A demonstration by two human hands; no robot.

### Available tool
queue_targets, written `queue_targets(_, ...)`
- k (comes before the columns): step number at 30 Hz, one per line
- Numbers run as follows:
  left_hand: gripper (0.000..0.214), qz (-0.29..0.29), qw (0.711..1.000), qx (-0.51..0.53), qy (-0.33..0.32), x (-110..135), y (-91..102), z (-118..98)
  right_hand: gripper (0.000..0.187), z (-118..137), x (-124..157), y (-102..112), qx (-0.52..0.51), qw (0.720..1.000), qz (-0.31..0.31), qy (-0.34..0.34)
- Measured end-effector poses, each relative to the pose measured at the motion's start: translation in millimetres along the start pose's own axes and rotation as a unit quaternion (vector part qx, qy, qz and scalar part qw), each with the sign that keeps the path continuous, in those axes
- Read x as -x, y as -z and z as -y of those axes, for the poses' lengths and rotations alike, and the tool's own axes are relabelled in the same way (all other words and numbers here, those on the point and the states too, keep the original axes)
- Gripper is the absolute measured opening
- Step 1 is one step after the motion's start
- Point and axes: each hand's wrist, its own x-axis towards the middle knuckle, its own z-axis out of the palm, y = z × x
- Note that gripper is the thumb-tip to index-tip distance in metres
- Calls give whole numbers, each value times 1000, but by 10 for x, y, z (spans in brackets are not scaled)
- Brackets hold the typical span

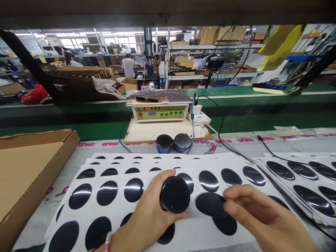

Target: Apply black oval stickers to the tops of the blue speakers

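Cylindrical black unit [175,194] is located above the middle of the white backing sheet [194,232], gripped in the left hand [153,201] with its round end face turned toward the viewer. Left fingers are curled around the side wall; the right hand [265,213] pinches one black disc [210,204] by its edge between thumb and forefinger. Status, as judged from the present layout: the disc is free of the backing sheet and held apart from the unit, so contact between the two is not yet made. A bare white patch beside the left hand suggests that at least one position on the sheet is vacated; most visible positions carry discs, and the sheet stack [286,183] at the right is also populated. Two blue-sided units [164,148] stand at the rear of the work area; their completion state cannot be confirmed. Visibility limits: the left hand conceals the rear of the held unit and part of the sheet; motion blur softens the pinched disc, which overlaps a dark disc beneath it; whether the unit's face already bears a covering cannot be determined; the cardboard box [23,171] is cut off at the left.
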Motion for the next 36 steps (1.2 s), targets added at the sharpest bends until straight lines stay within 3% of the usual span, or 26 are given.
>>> queue_targets(5, 87, 18, 999, -17, -34, -1, -12, 64, 37, 188, -103, -432, -57, 997, 45, -31)
queue_targets(8, 86, -6, 994, -40, -99, 1, -31, 108, 34, 124, -139, -513, -106, 989, 102, -24)
queue_targets(11, 86, -23, 989, -65, -134, 6, -38, 107, 32, -38, -170, -524, -123, 985, 121, -18)
queue_targets(16, 86, -12, 992, -54, -114, 11, -24, 56, 32, -200, -169, -585, -105, 989, 104, -14)
queue_targets(24, 84, -18, 992, -54, -111, 0, -34, 59, 31, -56, -160, -712, -74, 994, 41, 62)
queue_targets(36, 80, -21, 991, -58, -115, 5, -51, 36, 31, -5, -157, -737, -46, 994, 12, 95)
